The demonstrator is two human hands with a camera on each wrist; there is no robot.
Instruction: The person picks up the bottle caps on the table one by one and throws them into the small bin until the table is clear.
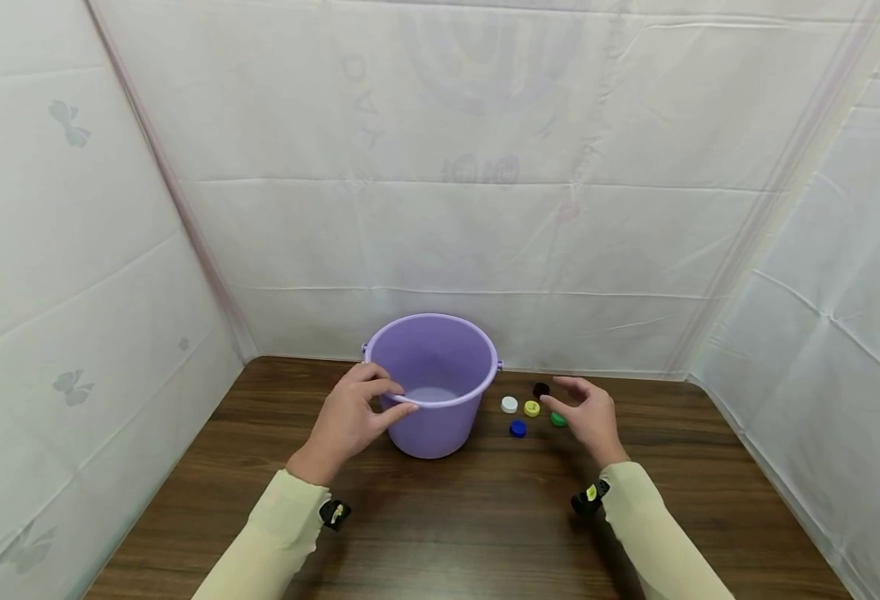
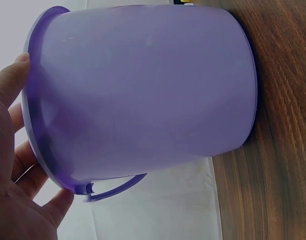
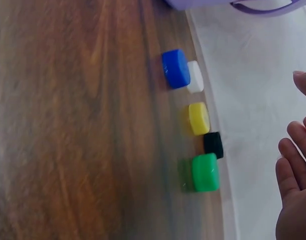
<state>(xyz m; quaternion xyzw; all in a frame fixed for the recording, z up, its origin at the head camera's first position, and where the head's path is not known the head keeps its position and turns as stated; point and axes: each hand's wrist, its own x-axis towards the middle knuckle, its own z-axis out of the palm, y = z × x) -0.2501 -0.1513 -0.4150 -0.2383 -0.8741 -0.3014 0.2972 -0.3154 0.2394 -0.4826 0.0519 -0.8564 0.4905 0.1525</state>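
A purple bucket [image 1: 432, 429] stands upright on the wooden table. My left hand [image 1: 350, 417] grips its near-left rim, the thumb outside and fingers over the inner side; in the left wrist view the thumb [image 2: 15, 75] lies against the rim. My right hand [image 1: 590, 417] hovers over the right end of a group of plastic bottle caps, fingers apart and nothing between them. The caps are white [image 1: 509, 405], yellow [image 1: 532, 409], blue [image 1: 518, 428], black [image 1: 541, 389] and green [image 1: 557, 419]. The right hand partly covers the green cap in the head view.
White cloth walls [image 1: 485, 208] with creases and faint prints enclose the table [image 1: 470, 533] at the back and both sides. The bucket's purple handle [image 2: 118, 190] hangs on its far side. A black band [image 1: 588, 498] is on each wrist.
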